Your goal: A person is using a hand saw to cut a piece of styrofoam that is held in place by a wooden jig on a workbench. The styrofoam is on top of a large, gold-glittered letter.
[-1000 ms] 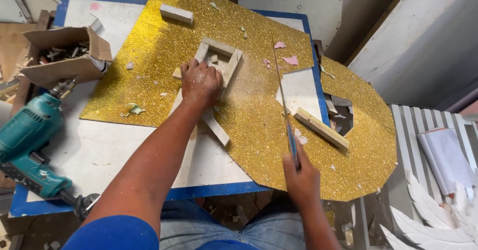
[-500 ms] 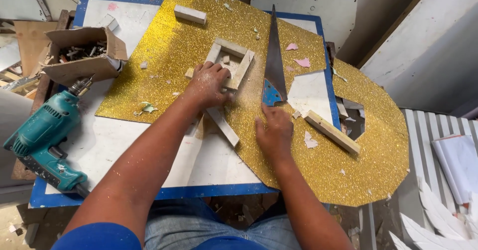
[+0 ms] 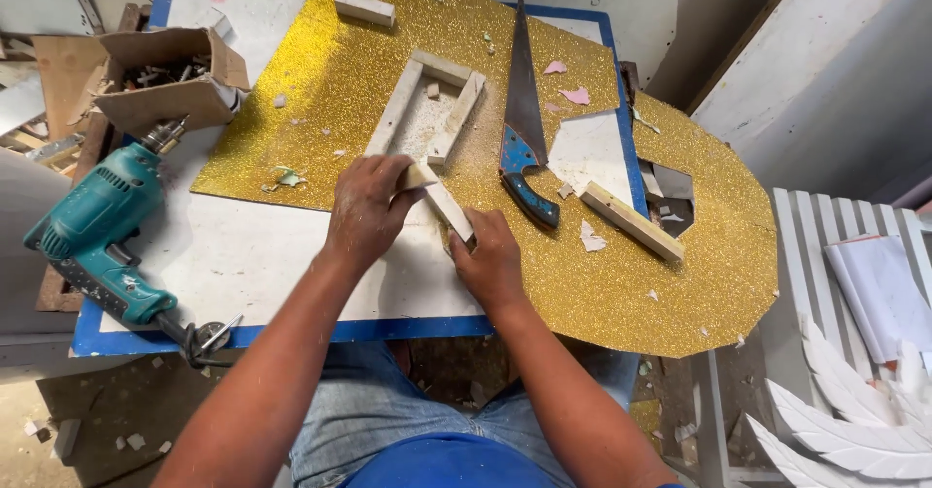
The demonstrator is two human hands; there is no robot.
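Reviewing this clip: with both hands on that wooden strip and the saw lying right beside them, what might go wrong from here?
1. The handsaw lies loose close to the right hand; a sideways move might brush its teeth.
2. Both hands grip one thin wooden strip; the left hand may catch splinters from its rough cut edges.
3. The drill sits near the table edge and might get knocked off.

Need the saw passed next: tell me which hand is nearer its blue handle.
Right. The right hand rests on the short wood strip, just left of the saw handle. The left hand grips the strip's other end, farther left.
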